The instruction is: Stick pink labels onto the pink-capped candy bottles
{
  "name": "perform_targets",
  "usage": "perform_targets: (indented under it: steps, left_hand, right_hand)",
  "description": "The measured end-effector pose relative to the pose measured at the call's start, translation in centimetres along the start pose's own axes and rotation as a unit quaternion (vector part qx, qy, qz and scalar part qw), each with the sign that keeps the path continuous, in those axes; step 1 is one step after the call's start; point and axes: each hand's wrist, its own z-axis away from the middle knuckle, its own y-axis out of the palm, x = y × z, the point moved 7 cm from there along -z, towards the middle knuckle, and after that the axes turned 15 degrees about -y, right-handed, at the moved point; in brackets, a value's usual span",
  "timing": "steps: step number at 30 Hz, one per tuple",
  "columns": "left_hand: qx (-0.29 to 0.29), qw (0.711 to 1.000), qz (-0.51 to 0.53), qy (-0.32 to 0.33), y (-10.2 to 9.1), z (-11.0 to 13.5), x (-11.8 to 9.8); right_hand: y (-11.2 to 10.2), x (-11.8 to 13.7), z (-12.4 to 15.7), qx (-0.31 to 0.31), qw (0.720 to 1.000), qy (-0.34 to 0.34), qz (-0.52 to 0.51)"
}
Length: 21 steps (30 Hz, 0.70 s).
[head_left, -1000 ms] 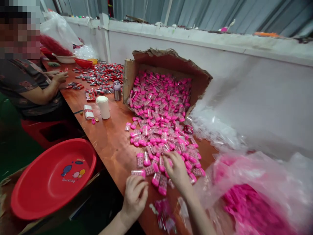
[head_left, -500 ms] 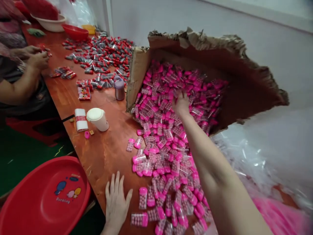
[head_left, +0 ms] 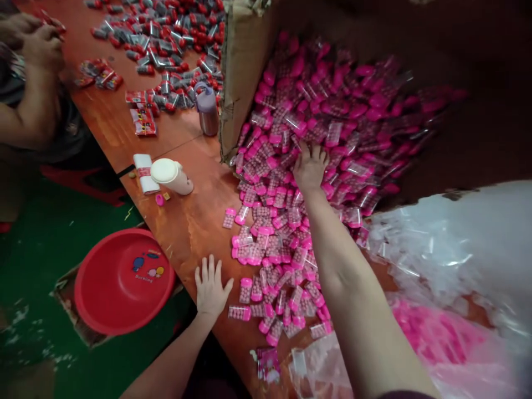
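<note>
My left hand (head_left: pixel 211 287) lies flat on the wooden table (head_left: pixel 191 221) near its front edge, fingers spread and holding nothing. My right hand (head_left: pixel 310 166) reaches far forward and rests palm down, fingers spread, on a heap of small clear bottles with pink caps (head_left: pixel 286 183). The heap spills out of a torn cardboard box (head_left: pixel 245 72) lying on its side and runs down the table to a few loose bottles (head_left: pixel 249 293) beside my left hand.
A red basin (head_left: pixel 122 280) sits below the table's edge at left. A white lidded cup (head_left: pixel 170 174), a small roll (head_left: pixel 143 172) and a purple-capped bottle (head_left: pixel 206 111) stand left of the box. Red-capped bottles (head_left: pixel 162 39) cover the far table, where another person's hands (head_left: pixel 35 39) work. Clear plastic bags (head_left: pixel 449 249) lie at right.
The view has tilted down and closer. My right arm went from the near bottles up into the box's mouth and stays there. My left hand opened flat on the table.
</note>
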Motion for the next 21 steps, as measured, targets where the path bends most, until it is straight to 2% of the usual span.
perform_targets:
  steps: [4,8,11,14,17,21]
  left_hand:
    - [-0.002,1.0,-0.002,-0.002,0.2,0.1,0.1]
    - [-0.014,1.0,0.004,-0.003,0.2,0.3,0.1]
    - [-0.017,1.0,0.02,-0.008,0.3,0.4,0.1]
    - [-0.027,0.999,0.022,-0.006,0.1,0.5,0.0]
    - [-0.039,0.999,0.015,-0.003,0.1,0.7,0.0]
    - [-0.049,0.999,0.022,-0.002,0.3,1.0,0.0]
  right_hand:
    - [1.0,-0.3,2.1,-0.01,0.999,-0.033,-0.02]
    - [1.3,-1.5,3.4,-0.068,0.992,-0.022,-0.1]
    - [0.7,-1.4,5.0,-0.112,0.981,-0.019,-0.156]
    - [-0.6,0.0,7.3,-0.153,0.964,-0.02,-0.216]
    - [-2.2,0.4,9.8,-0.192,0.94,0.041,-0.279]
    - [-3.8,-2.2,11.3,-0.178,0.931,0.177,-0.264]
